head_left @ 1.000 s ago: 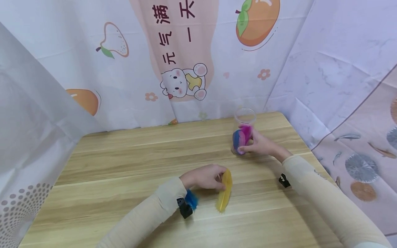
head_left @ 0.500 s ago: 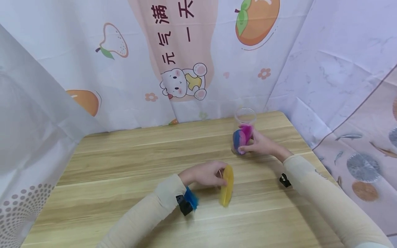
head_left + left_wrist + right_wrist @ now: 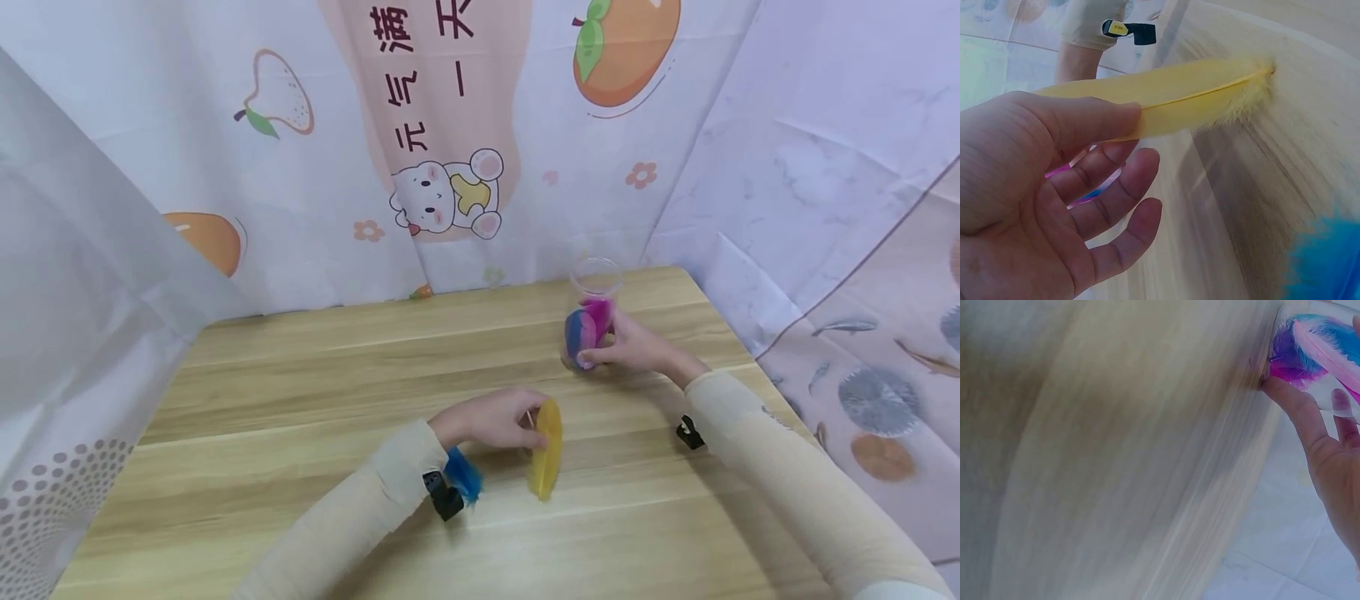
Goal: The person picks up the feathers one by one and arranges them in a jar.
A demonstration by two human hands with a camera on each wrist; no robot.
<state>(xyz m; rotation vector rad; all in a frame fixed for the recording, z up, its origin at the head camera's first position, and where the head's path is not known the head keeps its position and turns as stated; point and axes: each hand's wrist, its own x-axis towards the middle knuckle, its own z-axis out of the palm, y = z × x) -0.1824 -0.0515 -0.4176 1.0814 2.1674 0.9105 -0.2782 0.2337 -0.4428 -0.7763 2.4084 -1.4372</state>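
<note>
In the head view my left hand [image 3: 491, 421] pinches a yellow feather [image 3: 548, 458] above the table. The left wrist view shows it between thumb and index finger, its fluffy quill end [image 3: 1260, 78] pointing away from the palm; the other fingers are loosely bent. Farther back on the right, my right hand [image 3: 637, 346] grips a clear cup [image 3: 597, 293] standing upright on the table. Blue, purple and pink feathers [image 3: 1322, 344] are inside the cup. Near my left wrist lies a bright blue feather [image 3: 463, 477], partly hidden by the wrist camera.
The wooden table [image 3: 315, 375] has pale grain and reaches back to a printed curtain [image 3: 300, 192]. Another curtain [image 3: 810, 167] hangs along the right side, close to the cup. Black cameras [image 3: 442, 496] are strapped to both wrists.
Compared with one second ago, my left hand has risen slightly, and the yellow feather hangs a little higher and straighter. My right hand keeps its hold on the cup in the same place.
</note>
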